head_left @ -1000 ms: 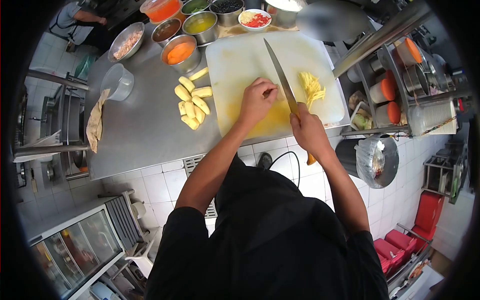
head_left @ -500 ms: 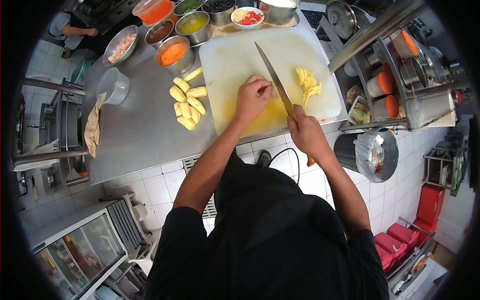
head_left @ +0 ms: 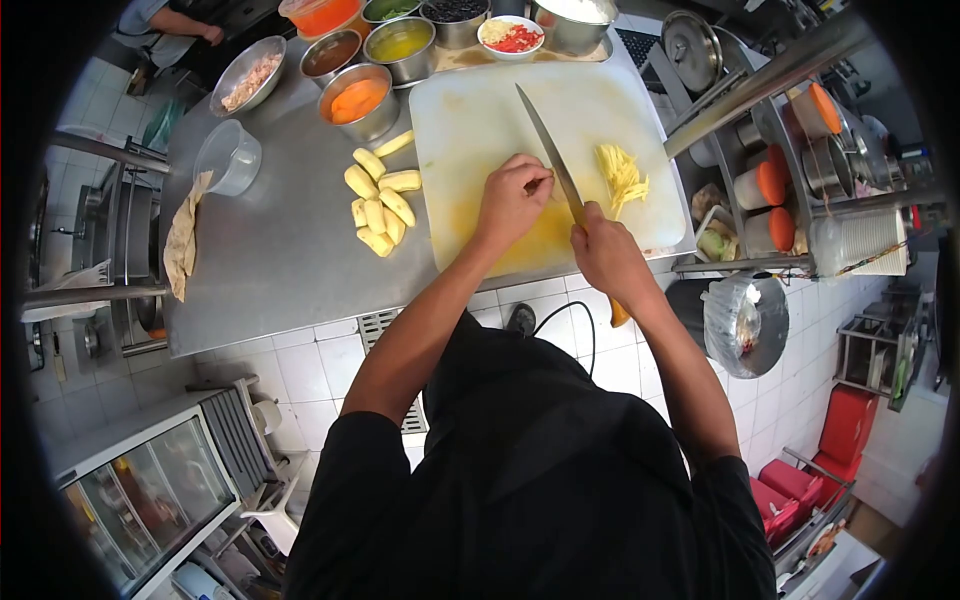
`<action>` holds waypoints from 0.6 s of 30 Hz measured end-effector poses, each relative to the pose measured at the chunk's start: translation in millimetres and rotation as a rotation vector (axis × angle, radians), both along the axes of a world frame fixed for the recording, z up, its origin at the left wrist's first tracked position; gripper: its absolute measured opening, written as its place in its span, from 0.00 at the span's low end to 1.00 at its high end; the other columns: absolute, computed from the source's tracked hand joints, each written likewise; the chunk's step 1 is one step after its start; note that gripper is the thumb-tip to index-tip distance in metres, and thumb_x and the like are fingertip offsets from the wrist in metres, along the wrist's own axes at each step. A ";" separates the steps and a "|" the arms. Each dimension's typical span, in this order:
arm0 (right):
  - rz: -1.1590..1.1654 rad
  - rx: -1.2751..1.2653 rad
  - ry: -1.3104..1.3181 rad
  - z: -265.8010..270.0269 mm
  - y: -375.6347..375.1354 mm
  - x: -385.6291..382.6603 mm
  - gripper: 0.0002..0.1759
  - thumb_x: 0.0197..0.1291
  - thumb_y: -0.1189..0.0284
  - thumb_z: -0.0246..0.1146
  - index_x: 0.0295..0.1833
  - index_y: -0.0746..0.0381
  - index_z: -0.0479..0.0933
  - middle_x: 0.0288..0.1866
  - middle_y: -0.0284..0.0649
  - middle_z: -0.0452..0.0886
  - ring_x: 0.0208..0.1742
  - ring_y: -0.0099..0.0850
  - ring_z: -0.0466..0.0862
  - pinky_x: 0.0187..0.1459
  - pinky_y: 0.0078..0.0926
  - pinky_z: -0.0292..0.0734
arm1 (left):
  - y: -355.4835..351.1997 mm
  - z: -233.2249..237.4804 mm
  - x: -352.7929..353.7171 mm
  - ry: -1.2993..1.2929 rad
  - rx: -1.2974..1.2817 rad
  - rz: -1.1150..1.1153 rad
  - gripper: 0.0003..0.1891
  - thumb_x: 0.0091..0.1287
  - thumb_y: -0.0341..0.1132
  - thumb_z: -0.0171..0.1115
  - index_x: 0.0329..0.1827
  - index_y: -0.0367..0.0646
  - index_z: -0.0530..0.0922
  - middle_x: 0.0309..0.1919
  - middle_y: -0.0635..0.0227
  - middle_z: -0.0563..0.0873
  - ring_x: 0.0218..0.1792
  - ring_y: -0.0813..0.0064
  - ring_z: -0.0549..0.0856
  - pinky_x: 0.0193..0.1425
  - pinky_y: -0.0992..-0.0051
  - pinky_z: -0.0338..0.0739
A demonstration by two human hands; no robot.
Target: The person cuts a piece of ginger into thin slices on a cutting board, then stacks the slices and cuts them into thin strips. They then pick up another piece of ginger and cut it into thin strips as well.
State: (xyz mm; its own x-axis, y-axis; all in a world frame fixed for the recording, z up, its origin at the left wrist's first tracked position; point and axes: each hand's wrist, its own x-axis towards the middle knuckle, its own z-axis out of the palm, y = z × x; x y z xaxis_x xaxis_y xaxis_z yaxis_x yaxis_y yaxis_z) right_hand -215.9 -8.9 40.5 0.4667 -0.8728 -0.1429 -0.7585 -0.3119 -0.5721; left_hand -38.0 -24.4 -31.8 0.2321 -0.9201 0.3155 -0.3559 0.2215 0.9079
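A long knife (head_left: 548, 145) points away from me over the white cutting board (head_left: 470, 110), its wooden handle in my right hand (head_left: 607, 255). Just left of the blade, my left hand (head_left: 513, 200) is closed, thumb and fingertips pressed together; whatever they pinch is too small to make out. Yellow strips (head_left: 621, 174) lie in a small heap on the board, right of the knife. Several peeled yellow pieces (head_left: 398, 205) rest on the steel table (head_left: 290, 260) beside the board's left edge.
Bowls of food, one with orange pieces (head_left: 358, 100), line the far side. An empty clear tub (head_left: 229, 158) and a cloth (head_left: 185, 238) are at the left. A lined bin (head_left: 745, 325) stands below right, near a shelf. Another person's arm (head_left: 185, 24) shows at the far left.
The view has shifted slightly. My left hand remains closed beside the blade, turned a little. The yellow strips look more tightly bunched, and the knife is still in my right hand.
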 end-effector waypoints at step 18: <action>-0.042 0.002 -0.056 15.8 5.5 0.2 0.12 0.73 0.70 0.55 0.50 0.70 0.68 0.28 0.64 0.82 0.36 0.66 0.83 0.43 0.62 0.76 | 0.1 0.5 -0.7 -0.025 -0.030 0.013 0.03 0.64 0.23 0.71 0.38 0.33 0.87 0.39 0.65 0.88 0.30 0.74 0.87 0.36 0.76 0.82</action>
State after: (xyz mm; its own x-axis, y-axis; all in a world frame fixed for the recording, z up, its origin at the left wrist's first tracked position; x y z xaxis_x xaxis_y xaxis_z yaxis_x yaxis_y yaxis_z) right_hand -215.7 -3.4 56.3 0.4373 -0.8913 -0.1195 -0.7377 -0.2796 -0.6146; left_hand -38.7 -24.4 -31.3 0.2353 -0.9072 0.3488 -0.3812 0.2440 0.8917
